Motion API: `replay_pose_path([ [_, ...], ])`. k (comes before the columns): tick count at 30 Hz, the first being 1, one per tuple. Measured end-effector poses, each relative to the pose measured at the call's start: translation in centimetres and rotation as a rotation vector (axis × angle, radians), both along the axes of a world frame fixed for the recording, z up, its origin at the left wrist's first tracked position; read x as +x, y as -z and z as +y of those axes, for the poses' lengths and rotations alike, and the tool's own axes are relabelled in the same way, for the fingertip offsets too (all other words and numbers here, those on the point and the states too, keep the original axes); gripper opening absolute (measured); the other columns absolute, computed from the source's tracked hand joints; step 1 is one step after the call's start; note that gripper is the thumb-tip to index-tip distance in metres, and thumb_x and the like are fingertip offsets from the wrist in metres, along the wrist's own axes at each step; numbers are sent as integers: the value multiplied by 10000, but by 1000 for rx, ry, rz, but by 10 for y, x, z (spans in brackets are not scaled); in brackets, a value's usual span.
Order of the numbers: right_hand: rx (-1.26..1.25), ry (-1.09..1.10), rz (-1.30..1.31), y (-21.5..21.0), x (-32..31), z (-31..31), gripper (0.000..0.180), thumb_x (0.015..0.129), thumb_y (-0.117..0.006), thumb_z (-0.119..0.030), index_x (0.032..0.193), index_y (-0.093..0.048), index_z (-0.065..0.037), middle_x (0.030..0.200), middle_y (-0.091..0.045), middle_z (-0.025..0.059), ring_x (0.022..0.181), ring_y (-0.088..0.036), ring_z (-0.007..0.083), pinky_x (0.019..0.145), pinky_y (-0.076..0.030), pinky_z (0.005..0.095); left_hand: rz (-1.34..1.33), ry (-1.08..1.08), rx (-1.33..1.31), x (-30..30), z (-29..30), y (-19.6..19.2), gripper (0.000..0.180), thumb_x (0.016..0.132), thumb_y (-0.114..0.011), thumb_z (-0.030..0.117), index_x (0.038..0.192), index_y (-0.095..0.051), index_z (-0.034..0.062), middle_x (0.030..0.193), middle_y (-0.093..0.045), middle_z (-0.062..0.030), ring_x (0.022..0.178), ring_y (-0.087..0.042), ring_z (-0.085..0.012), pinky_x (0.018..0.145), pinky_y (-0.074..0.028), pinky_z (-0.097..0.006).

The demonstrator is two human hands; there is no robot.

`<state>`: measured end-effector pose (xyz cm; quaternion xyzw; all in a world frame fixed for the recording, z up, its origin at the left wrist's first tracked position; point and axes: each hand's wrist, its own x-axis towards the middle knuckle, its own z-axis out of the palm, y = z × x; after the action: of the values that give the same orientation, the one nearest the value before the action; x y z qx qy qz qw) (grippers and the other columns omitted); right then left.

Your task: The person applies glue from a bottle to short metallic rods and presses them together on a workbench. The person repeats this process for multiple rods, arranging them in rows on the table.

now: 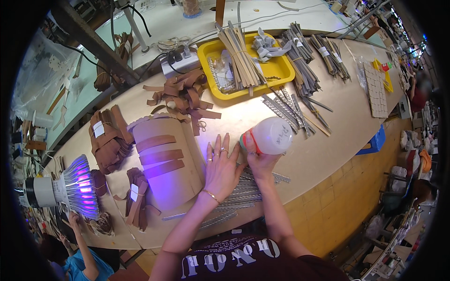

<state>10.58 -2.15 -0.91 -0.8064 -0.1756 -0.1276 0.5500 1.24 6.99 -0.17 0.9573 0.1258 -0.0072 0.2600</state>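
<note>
Three brown strips [159, 156] laid on curved form [176, 187], piles near left unworked; left hand [221, 169] released, flat on surface [323, 140]; right hand [259, 161] grasping white bottle [271, 136].

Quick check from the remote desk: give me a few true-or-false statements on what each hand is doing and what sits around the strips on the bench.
1. The right hand holds a white squeeze bottle. True.
2. The left hand is lifted clear of the bench. False: it lies flat, fingers spread, on the grey strips.
3. The yellow tray is empty. False: it holds tan strips and grey pieces.
4. Three brown strips lie on a curved tan board under purple light. True.
5. The bottle stands upright on the bench. False: it is held tipped.
</note>
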Motion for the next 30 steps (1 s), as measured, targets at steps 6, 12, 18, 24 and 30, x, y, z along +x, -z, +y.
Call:
replay_pose_path([
  [6, -72, 46, -66, -5, 4, -16, 220, 814, -789, -248, 912, -730, -61, 831, -713, 81, 771, -679, 253, 785, -511, 385, -6, -14, 37, 0, -5, -2, 595, 885, -655, 325, 1392, -507, 50, 1524, -291, -269, 1444, -217, -431, 1179, -138, -554],
  [12, -25, 162, -27, -12, 11, -46, 212, 822, -786, -225, 901, -721, -40, 822, -719, 92, 741, -694, 242, 726, -538, 357, 2, -21, 67, 2, -9, -5, 606, 885, -655, 334, 1385, -505, 24, 1514, -301, -279, 1445, -211, -434, 1177, -126, -562],
  [18, -2, 195, 1, -11, 9, -61, 215, 831, -781, -231, 900, -720, -36, 817, -716, 88, 747, -693, 228, 728, -533, 351, 7, -15, 96, 3, -10, -6, 602, 889, -650, 339, 1381, -509, 22, 1508, -305, -285, 1441, -209, -443, 1175, -126, -564],
  [24, 6, 266, -14, -7, 13, -77, 220, 839, -778, -245, 899, -722, -41, 818, -714, 88, 748, -689, 231, 730, -531, 347, -11, -16, 108, 3, -11, -7, 592, 891, -649, 334, 1375, -513, 22, 1508, -304, -285, 1437, -212, -447, 1174, -118, -568],
  [30, -34, 300, -24, -2, 17, -98, 264, 850, -771, -258, 934, -692, -20, 859, -697, 84, 780, -664, 211, 753, -525, 339, 5, -5, 118, 4, -11, -8, 585, 891, -649, 331, 1370, -518, 21, 1512, -303, -279, 1444, -202, -441, 1178, -108, -566],
])
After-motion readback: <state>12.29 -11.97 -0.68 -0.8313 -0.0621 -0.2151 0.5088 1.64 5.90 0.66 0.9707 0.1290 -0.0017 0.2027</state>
